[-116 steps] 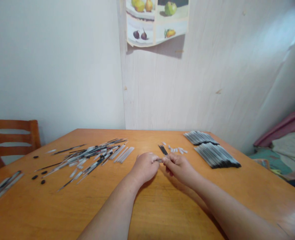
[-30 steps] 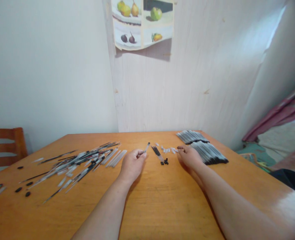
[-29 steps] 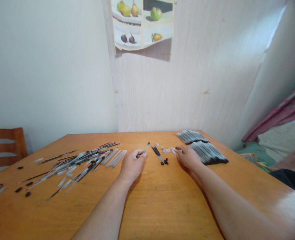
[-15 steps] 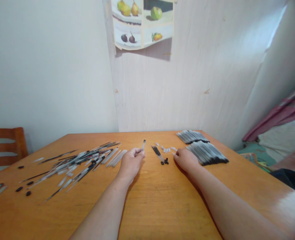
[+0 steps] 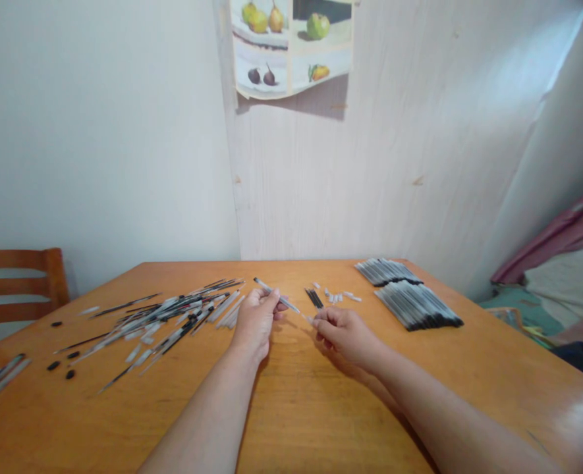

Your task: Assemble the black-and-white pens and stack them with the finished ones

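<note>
The slim, straight pen with a translucent grey barrel slants in the air between my two hands, above the orange-brown wooden bench. Its black end points up and away to the left, and its narrow, pale tip points down to the right. Any print on the barrel is too small for me to read.

The fingers of my left hand are closed on the pen around its middle, so that both ends stick out. The fingertips of my right hand are pinched together on a small, whitish translucent piece, right by the pen's tip; I cannot tell whether the two touch.

Just beyond my right hand lies a small bunch of thin black rods, partly hidden by my knuckles, with short, whitish caps scattered beside it. Farther right, a near row of grey pens with black ends lies side by side, a far row of similar pens behind it. To my left, a loose pile of thin dark and clear sticks spreads over the bench, with clear tubes just by my left hand and a few black oval plugs at the pile's near left.
</note>
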Motion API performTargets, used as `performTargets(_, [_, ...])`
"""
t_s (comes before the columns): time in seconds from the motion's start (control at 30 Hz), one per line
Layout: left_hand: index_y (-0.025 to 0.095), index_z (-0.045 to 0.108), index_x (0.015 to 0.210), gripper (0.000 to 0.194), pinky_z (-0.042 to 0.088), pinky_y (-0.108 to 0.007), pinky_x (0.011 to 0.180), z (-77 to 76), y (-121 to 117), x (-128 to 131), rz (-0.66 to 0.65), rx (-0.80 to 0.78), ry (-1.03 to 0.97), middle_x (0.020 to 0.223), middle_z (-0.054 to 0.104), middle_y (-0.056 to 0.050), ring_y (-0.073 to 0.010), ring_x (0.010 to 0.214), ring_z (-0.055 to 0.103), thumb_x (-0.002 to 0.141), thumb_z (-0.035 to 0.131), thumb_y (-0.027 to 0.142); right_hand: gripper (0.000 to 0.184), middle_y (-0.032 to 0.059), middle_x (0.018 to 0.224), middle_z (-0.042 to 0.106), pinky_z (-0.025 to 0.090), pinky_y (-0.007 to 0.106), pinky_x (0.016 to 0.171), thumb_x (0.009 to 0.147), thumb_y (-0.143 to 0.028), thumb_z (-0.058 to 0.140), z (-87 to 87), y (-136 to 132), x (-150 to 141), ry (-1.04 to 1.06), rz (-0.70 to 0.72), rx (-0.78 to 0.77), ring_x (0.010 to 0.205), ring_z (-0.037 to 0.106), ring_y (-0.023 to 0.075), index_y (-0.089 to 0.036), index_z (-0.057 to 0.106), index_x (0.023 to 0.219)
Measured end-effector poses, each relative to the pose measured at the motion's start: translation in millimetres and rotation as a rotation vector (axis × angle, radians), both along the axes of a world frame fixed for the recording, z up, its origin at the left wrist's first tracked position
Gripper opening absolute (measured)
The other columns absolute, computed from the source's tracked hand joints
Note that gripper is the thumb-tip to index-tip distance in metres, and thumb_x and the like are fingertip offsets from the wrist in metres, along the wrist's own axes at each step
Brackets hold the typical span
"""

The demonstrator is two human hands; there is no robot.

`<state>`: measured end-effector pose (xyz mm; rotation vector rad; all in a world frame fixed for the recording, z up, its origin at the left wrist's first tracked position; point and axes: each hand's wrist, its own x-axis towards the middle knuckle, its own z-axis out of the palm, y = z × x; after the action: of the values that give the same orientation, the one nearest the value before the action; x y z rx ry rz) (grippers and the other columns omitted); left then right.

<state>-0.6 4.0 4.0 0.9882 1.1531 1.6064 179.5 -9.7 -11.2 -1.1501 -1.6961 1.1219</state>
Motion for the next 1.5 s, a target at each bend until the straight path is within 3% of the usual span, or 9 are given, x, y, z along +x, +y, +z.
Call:
performTargets(0.3, [0.015,0.058,0.086,0.035,0.046,-0.022,0.058,-5.5,1.7,5.9,-0.036,-0.01,0.008,0.079,0.069,-0.006,-0.0133,0.066,0.063,0.068,0.072,0.042,0.025,-0.0041,0.051,0.054,0.037,0.02,0.045,0.082,-0.038,0.056,-3.5,-0.6,-6.8,0.149,0.041,-0.084,0.042,0.045,0.0072,-0.018,0.051,0.067])
performTargets(0.47, [0.015,0.058,0.088,0.033,0.046,-0.023,0.059,-6.1,0.1,7.2,-0.044,0.006,0.036,0.082,0.07,-0.006,-0.0133,0.069,0.064,0.072,0.069,0.041,0.02,-0.0026,0.054,0.058,0.04,0.02,0.043,0.081,-0.035,0.056,-3.4,-1.3,-11.5,0.265,-0.006,-0.202,0.04,0.049,0.0078,-0.018,0.05,0.072])
performTargets(0.73, [0.016,0.056,0.087,0.034,0.047,-0.024,0.061,-7.0,-0.1,11.7,-0.027,0.01,0.05,0.079,0.069,-0.005,-0.0137,0.07,0.064,0.072,0.069,0.043,0.014,-0.0002,0.057,0.061,0.046,0.021,0.044,0.081,-0.028,0.058,1.1,-0.2,-17.5,0.273,-0.067,-0.219,0.042,0.055,0.0086,-0.016,0.052,0.076])
performTargets(1.17, [0.015,0.053,0.083,0.026,0.047,-0.019,0.06,-4.8,-4.5,21.2,-0.086,-0.002,-0.1,0.079,0.069,-0.005,-0.0096,0.067,0.062,0.074,0.069,0.033,0.021,-0.0025,0.054,0.058,0.042,0.021,0.046,0.079,-0.037,0.06,-1.9,0.4,-12.7,0.225,-0.094,-0.101,0.042,0.051,0.0079,-0.016,0.055,0.077])
performTargets(1.5, [0.016,0.053,0.084,0.027,0.049,-0.018,0.059,0.4,-10.2,25.3,-0.134,-0.018,-0.131,0.08,0.067,-0.004,-0.0086,0.065,0.061,0.073,0.072,0.032,0.019,-0.0043,0.05,0.054,0.039,0.02,0.045,0.08,-0.035,0.055,8.0,-5.5,-5.8,0.149,-0.064,-0.01,0.042,0.047,0.0075,-0.018,0.054,0.072])
